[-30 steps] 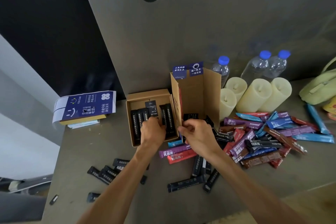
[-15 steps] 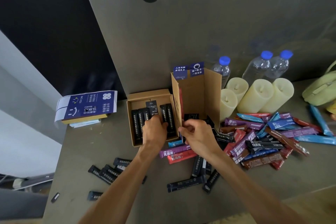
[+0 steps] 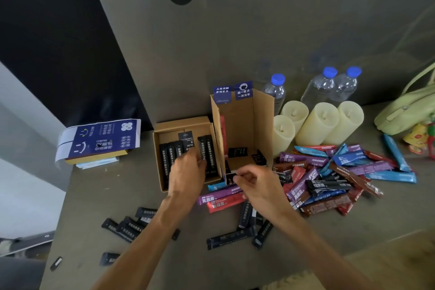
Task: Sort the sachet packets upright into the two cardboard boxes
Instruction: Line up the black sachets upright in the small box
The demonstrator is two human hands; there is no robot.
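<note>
Left hand (image 3: 186, 173) is down in the low box (image 3: 181, 122), fingers among the standing black sachets (image 3: 167, 155); can't tell if it grips one. Right hand (image 3: 257, 183) pinches a single dark sachet (image 3: 230, 178) at the open front of the tall box (image 3: 263, 120). Coloured sachets (image 3: 334, 172) are heaped on the surface (image 3: 188, 261) right of the boxes, loose black sachets (image 3: 127, 227) in front.

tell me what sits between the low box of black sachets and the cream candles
The tall cardboard box, open toward the camera, stands between the low box and the candles, as the head view shows.
</note>
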